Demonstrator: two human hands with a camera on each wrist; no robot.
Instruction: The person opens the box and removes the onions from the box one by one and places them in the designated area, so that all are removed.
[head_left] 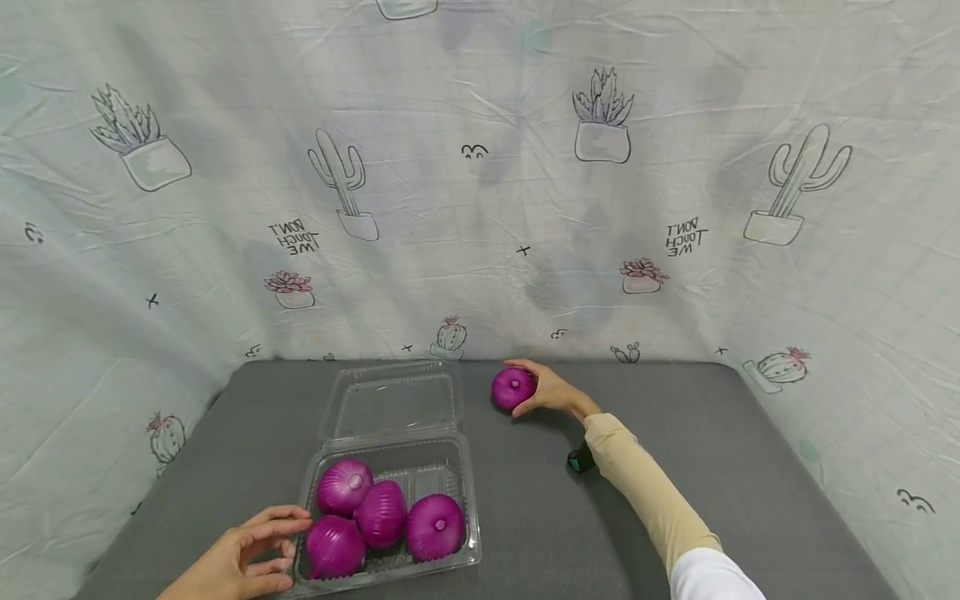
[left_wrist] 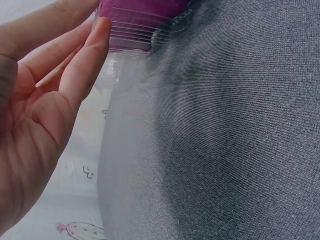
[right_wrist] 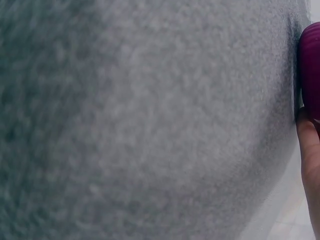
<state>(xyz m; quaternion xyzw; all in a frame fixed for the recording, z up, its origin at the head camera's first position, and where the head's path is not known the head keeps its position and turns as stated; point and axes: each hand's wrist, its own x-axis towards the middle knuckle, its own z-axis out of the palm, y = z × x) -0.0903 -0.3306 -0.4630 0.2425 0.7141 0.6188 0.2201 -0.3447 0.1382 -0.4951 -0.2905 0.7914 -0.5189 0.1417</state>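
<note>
A purple onion (head_left: 513,389) sits on the grey table near its back edge. My right hand (head_left: 551,390) holds it from the right, fingers behind and thumb in front. Only a slice of this onion (right_wrist: 311,70) and part of the hand (right_wrist: 310,155) appear in the right wrist view. Several more purple onions (head_left: 381,514) lie inside a clear plastic clamshell box (head_left: 471,500). At the box's left wall is my left hand (head_left: 242,557), its fingers loosely bent. The left wrist view shows its fingertips (left_wrist: 102,32) touching the ribbed plastic wall.
The box's clear lid (head_left: 393,400) lies folded back behind it. A small dark device (head_left: 580,460) is under my right wrist. Grey cloth covers the table (head_left: 540,533), and a printed cactus curtain (head_left: 480,208) hangs behind and at both sides.
</note>
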